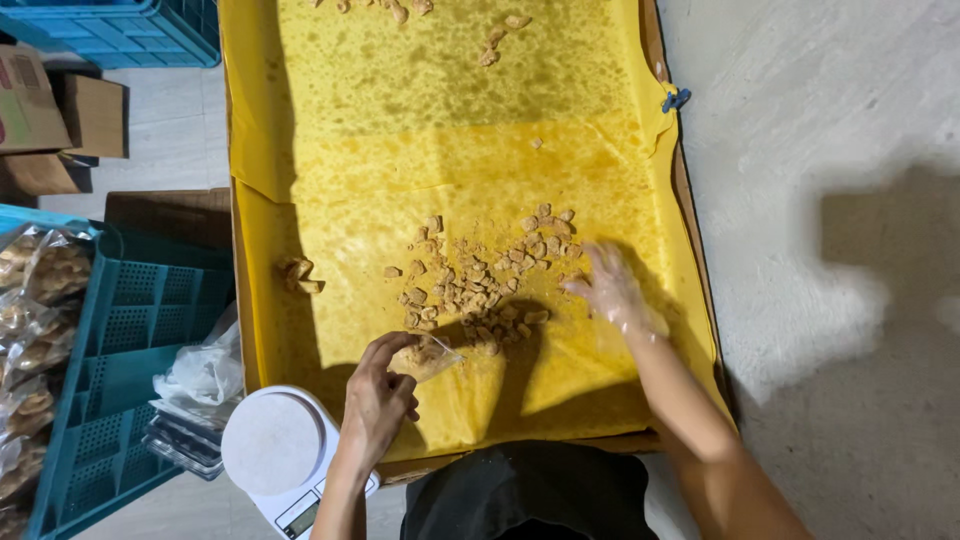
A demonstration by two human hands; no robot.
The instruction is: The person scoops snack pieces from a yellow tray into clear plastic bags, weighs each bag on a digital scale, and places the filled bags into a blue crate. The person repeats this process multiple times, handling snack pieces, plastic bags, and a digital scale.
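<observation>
Two hands work at a pile of fried snack pieces (pixel 478 280) on yellow paper (pixel 440 170) lining a shallow tray.

The left hand (pixel 378 395), at the near edge of the paper, has its fingers pinched shut on a small clear bag (pixel 430 357) held open toward the pile. The right hand (pixel 610 290), in a thin clear glove, lies flat on the paper with fingers spread, holding nothing, touching the pile's right edge. A few stray pieces (pixel 298 274) lie to the left. A white round scale (pixel 272 443) sits near left, beside a blue crate (pixel 120 350) holding filled bags (pixel 40 265).
</observation>
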